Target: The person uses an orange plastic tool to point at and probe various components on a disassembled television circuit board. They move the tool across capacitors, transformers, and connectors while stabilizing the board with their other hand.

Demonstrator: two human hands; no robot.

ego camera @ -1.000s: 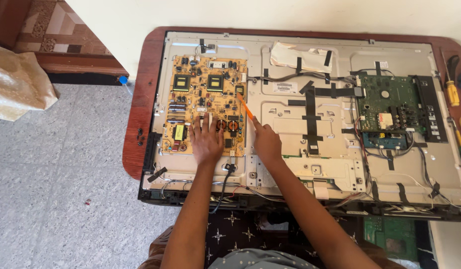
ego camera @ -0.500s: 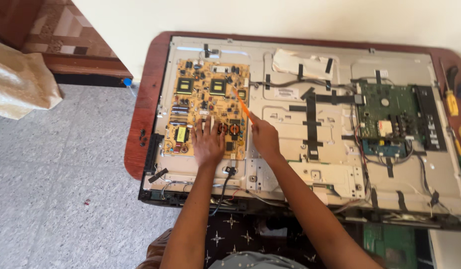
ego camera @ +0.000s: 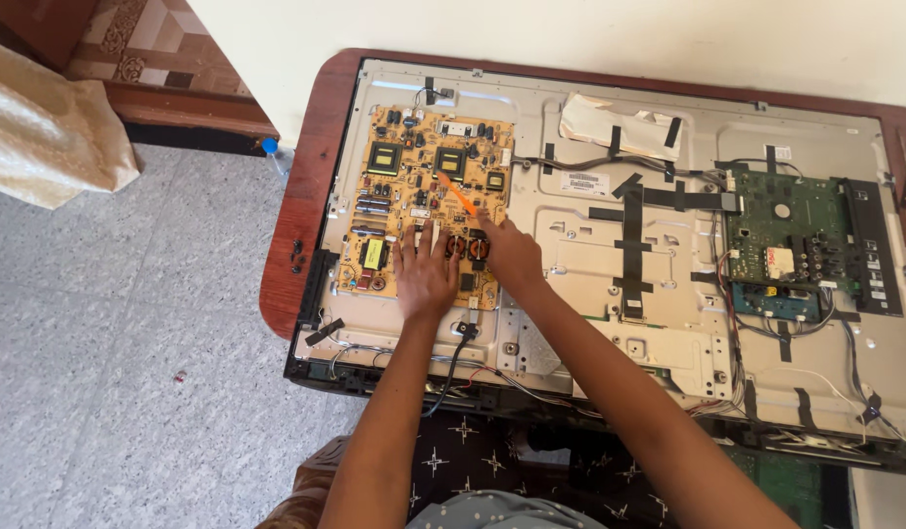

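Little is changing since half a second ago: both hands are staying on the yellow circuit board (ego camera: 426, 201), the view drifting slightly. Left hand (ego camera: 424, 277) is lying flat on the board's lower edge, fingers spread apart. Right hand (ego camera: 510, 253) is gripping an orange screwdriver (ego camera: 462, 199), fingers clamped round it, tip over the board's middle. Board is sitting at the left of an opened television back panel (ego camera: 590, 245), which is resting on a dark wooden table (ego camera: 294, 225) over speckled grey floor (ego camera: 120, 392).
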